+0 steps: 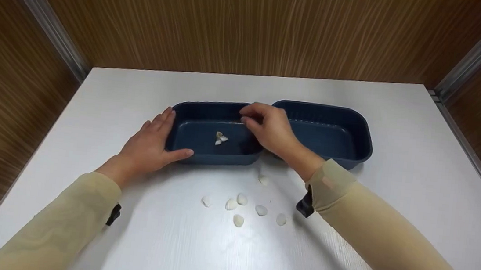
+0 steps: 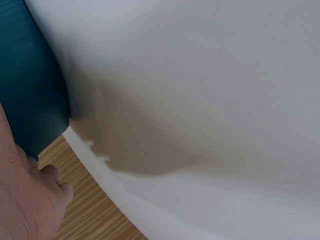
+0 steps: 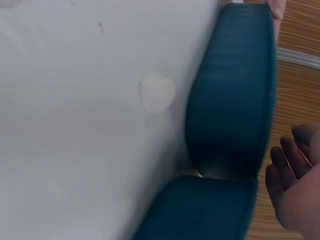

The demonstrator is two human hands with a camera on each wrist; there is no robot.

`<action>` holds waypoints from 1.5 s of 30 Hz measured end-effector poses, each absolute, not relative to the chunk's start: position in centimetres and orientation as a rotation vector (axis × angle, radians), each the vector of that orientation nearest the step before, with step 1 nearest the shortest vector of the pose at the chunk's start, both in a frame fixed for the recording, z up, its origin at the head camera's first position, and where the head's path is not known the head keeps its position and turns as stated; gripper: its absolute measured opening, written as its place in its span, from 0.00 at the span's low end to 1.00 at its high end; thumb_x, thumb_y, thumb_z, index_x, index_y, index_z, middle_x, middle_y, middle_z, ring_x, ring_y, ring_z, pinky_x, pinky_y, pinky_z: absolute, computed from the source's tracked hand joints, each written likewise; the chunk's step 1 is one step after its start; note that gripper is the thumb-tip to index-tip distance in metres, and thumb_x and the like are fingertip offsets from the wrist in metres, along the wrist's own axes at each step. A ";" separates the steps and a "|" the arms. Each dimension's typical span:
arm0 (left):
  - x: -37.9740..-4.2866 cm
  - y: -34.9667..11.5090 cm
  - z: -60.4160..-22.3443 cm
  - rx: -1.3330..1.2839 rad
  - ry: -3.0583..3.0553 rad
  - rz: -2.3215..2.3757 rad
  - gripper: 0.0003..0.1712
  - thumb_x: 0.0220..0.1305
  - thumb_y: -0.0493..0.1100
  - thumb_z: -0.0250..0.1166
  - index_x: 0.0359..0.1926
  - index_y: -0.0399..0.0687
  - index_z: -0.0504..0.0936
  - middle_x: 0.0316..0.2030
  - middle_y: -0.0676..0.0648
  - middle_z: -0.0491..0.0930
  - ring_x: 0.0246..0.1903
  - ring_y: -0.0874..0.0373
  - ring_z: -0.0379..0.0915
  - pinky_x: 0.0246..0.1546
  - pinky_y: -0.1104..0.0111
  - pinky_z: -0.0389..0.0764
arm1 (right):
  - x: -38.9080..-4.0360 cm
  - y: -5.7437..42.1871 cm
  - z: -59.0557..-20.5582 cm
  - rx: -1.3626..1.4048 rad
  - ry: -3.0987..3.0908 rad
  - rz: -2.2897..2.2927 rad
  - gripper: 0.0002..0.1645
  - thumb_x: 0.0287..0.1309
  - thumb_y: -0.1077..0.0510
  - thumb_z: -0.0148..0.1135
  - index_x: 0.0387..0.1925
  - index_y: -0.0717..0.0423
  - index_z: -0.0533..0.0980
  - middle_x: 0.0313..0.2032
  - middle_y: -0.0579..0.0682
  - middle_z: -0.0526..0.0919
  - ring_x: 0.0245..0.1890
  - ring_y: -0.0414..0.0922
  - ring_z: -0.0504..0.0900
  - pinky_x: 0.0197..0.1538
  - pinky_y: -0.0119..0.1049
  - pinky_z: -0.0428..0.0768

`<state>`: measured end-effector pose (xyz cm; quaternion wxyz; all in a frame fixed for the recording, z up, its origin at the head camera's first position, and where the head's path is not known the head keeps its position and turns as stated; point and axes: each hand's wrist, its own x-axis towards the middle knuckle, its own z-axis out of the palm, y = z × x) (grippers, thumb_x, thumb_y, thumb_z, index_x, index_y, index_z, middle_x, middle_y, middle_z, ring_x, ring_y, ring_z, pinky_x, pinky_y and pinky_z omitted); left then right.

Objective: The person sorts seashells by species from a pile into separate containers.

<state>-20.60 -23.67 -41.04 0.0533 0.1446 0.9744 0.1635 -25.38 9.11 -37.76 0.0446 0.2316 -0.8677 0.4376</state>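
My left hand rests against the left end of a dark blue plastic bin. Its fingers lie straight along the outer wall, while the thumb reaches over the front rim. Inside this bin sits a small cluster of brown-and-white shells. Over the bin's right end hovers my right hand, thumb and forefinger apart and nothing visible between them. In the right wrist view, its fingers are loosely bent beside the bins. Several pale shells lie scattered on the white table in front.
A second dark blue bin stands right beside the first, its visible floor bare. One shell lies close to the bins' front. Wood-grain panels enclose the white table at the back and sides.
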 end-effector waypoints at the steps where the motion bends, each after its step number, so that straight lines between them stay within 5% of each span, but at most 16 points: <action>1: -20.6 -23.7 -41.1 0.437 2.960 0.496 0.71 0.65 0.85 0.54 0.85 0.41 0.37 0.86 0.43 0.34 0.84 0.45 0.34 0.81 0.48 0.39 | -25.4 9.4 -37.5 0.689 -2.627 1.348 0.11 0.73 0.60 0.67 0.52 0.58 0.86 0.46 0.50 0.90 0.43 0.45 0.85 0.49 0.40 0.82; 8: -20.7 -23.7 -41.0 0.429 2.957 0.483 0.71 0.65 0.84 0.53 0.85 0.41 0.36 0.86 0.43 0.33 0.84 0.45 0.33 0.81 0.48 0.39 | -25.3 12.7 -35.7 0.599 -2.520 1.373 0.10 0.72 0.56 0.68 0.49 0.57 0.87 0.36 0.48 0.88 0.32 0.41 0.80 0.36 0.30 0.77; 18: -20.4 -23.9 -40.9 0.430 2.956 0.505 0.70 0.66 0.83 0.54 0.85 0.41 0.35 0.86 0.43 0.32 0.84 0.46 0.33 0.81 0.49 0.38 | -25.3 20.4 -34.9 0.483 -2.468 1.263 0.14 0.71 0.54 0.70 0.51 0.59 0.87 0.45 0.52 0.90 0.40 0.41 0.85 0.45 0.25 0.79; 27: -20.5 -24.1 -41.0 0.410 2.963 0.471 0.72 0.65 0.85 0.53 0.85 0.39 0.36 0.86 0.42 0.34 0.84 0.46 0.33 0.81 0.48 0.39 | -24.8 27.4 -37.0 0.452 -2.593 1.034 0.31 0.69 0.47 0.72 0.66 0.60 0.79 0.63 0.60 0.81 0.67 0.57 0.77 0.68 0.60 0.74; 34: -20.5 -24.3 -41.0 0.400 2.965 0.483 0.71 0.65 0.85 0.53 0.85 0.40 0.36 0.86 0.42 0.34 0.84 0.46 0.33 0.81 0.48 0.40 | -24.6 30.2 -39.3 0.422 -2.724 0.948 0.46 0.66 0.41 0.72 0.76 0.61 0.69 0.74 0.63 0.69 0.76 0.63 0.65 0.74 0.65 0.63; 45: -20.6 -24.3 -41.2 0.403 2.961 0.484 0.72 0.64 0.86 0.52 0.85 0.41 0.35 0.86 0.43 0.33 0.84 0.45 0.33 0.81 0.49 0.39 | -24.2 31.8 -41.2 0.405 -3.038 0.935 0.64 0.69 0.32 0.66 0.86 0.52 0.41 0.85 0.57 0.36 0.83 0.64 0.41 0.77 0.71 0.48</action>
